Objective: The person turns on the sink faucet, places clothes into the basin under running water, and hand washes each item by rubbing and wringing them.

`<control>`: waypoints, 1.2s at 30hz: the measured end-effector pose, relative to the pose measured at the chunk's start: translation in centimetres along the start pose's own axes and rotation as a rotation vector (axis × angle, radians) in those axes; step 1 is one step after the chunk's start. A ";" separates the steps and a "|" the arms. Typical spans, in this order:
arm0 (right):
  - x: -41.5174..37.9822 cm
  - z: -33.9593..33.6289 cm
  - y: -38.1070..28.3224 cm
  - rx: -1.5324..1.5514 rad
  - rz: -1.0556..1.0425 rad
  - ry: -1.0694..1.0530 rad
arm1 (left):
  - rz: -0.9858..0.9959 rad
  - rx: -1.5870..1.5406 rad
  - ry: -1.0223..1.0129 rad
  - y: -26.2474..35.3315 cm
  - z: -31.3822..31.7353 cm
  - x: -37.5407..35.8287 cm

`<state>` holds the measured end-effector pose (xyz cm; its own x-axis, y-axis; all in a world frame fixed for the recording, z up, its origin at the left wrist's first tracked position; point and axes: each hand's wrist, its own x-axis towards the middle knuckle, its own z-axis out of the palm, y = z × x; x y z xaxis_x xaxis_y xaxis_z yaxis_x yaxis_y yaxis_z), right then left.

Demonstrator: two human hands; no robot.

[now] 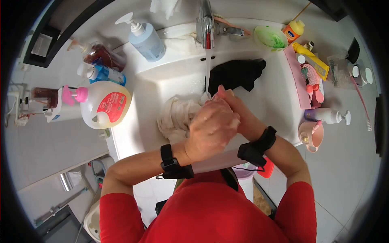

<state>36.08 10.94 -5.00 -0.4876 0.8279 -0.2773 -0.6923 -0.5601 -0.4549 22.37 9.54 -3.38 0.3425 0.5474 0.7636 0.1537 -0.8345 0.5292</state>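
Note:
Over the sink my left hand (212, 127) is closed in a fist, pressed against my right hand (235, 103). A wet white cloth (176, 115) lies bunched in the basin, and one end of it reaches up into both hands. How much of it sits inside the fingers is hidden. Water runs from the faucet (206, 30) in a thin stream just beyond my fingers. Past the right hand, a black cloth (235, 75) lies crumpled against the back of the basin.
On the sink's left rim stand a blue pump bottle (146, 42) and a large detergent jug (106, 104). To the right are a green-stained bowl (270, 37), a pink tray (295, 75) of small items, a yellow tube (316, 65) and a pink cup (311, 135).

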 end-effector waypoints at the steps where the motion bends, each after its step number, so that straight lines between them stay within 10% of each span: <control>1: -0.2 0.7 -0.6 -0.174 0.075 0.094 | 0.105 0.015 -0.055 0.1 0.3 -0.3; 14: 1.0 -2.5 -1.6 -1.141 0.279 -0.024 | 0.606 0.143 -0.632 -1.9 4.5 -3.9; 18: 1.6 -4.5 -0.3 -1.254 0.108 0.026 | 0.566 0.147 -0.796 -2.8 6.3 -5.2; 23: 2.2 -5.5 0.4 -1.592 -0.116 0.012 | 0.068 0.312 -1.161 -3.7 8.7 -7.0; 26: 2.6 -5.9 1.1 -1.702 -0.250 0.097 | 0.335 0.336 -0.979 -5.7 9.3 -8.6; 29: 1.6 -6.0 -0.4 -1.380 -0.208 0.091 | 0.690 0.374 -1.058 -4.1 5.1 -3.9; 36: -8.3 -3.0 -0.9 -0.852 -0.299 0.607 | 0.582 0.118 -0.719 -1.7 1.4 -3.3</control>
<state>42.37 4.69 -4.84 0.1457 0.9349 -0.3235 -0.0287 -0.3229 -0.9460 22.28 9.09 -7.36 0.8809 -0.0973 0.4632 -0.1430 -0.9876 0.0644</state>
